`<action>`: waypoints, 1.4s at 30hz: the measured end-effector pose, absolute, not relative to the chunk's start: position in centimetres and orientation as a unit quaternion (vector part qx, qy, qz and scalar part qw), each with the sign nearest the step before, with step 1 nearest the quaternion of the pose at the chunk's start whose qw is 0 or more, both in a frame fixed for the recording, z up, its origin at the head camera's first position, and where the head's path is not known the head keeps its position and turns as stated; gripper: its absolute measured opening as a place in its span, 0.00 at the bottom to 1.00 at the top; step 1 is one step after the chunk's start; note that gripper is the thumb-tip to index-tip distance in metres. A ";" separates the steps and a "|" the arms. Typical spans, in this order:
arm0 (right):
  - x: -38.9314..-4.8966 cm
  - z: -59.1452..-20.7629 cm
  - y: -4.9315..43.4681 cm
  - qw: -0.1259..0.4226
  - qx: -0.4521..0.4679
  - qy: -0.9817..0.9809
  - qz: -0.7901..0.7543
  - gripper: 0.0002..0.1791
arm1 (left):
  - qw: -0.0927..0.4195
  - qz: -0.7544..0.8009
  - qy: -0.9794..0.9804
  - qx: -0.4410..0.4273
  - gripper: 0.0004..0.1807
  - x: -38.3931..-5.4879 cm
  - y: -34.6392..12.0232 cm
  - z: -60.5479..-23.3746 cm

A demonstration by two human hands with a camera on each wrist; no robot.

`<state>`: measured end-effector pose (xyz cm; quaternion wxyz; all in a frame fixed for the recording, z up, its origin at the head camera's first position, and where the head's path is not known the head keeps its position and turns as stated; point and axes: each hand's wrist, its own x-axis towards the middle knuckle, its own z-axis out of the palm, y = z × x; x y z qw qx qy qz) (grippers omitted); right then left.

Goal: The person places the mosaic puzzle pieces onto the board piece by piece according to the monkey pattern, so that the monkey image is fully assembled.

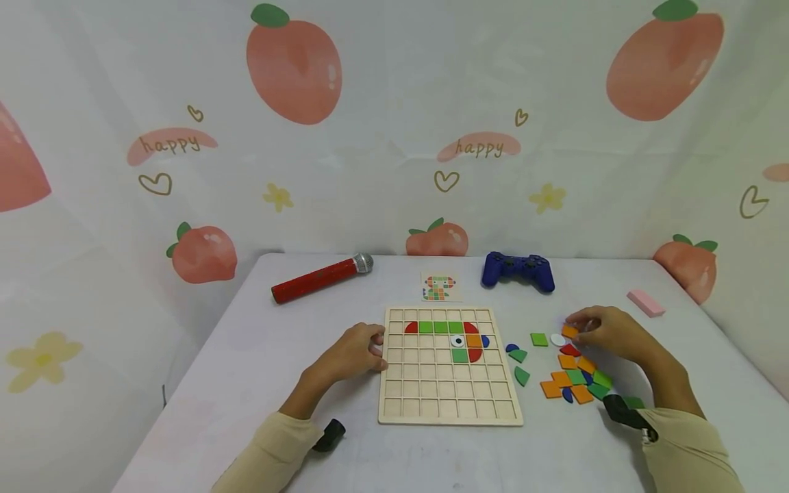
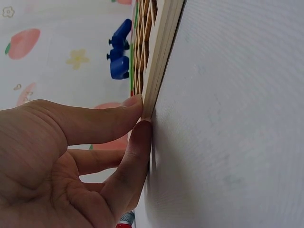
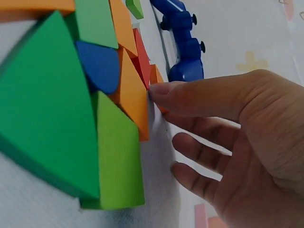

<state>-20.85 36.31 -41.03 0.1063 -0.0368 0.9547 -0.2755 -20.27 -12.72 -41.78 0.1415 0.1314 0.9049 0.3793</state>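
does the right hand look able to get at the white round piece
Probably yes: the white round piece lies uncovered, close to the orange piece that the right hand touches.

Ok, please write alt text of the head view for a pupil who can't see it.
A person's left hand holds the left edge of a partly filled wooden grid board while the right hand pinches an orange piece beside loose coloured pieces on the board's right. Beyond the board lie a red microphone, a picture card and a blue game controller.

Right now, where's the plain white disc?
In the head view, the plain white disc lies right of the wooden grid board, between a green square tile and the right hand.
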 end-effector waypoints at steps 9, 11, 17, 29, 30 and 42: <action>-21.0 -40.6 35.7 0.096 -0.035 0.956 -0.274 0.24 | 0.143 0.377 0.906 0.127 0.36 -20.2 -12.6 -41.6; -21.1 -40.5 35.1 0.094 -0.042 0.956 -0.276 0.24 | 0.142 0.376 0.907 0.126 0.36 -20.2 -12.6 -41.6; -21.3 -40.3 32.7 0.095 -0.068 0.949 -0.292 0.24 | 0.142 0.375 0.907 0.129 0.36 -20.2 -12.6 -41.6; -21.7 -40.0 27.1 0.084 -0.153 0.926 -0.334 0.19 | 0.140 0.375 0.907 0.130 0.36 -20.1 -12.6 -41.5; -21.7 -39.9 26.6 0.084 -0.158 0.924 -0.338 0.19 | 0.140 0.375 0.907 0.130 0.36 -20.2 -12.6 -41.5; -23.0 -40.2 20.7 0.095 -0.234 0.904 -0.344 0.16 | 0.139 0.376 0.907 0.127 0.36 -20.2 -12.6 -41.7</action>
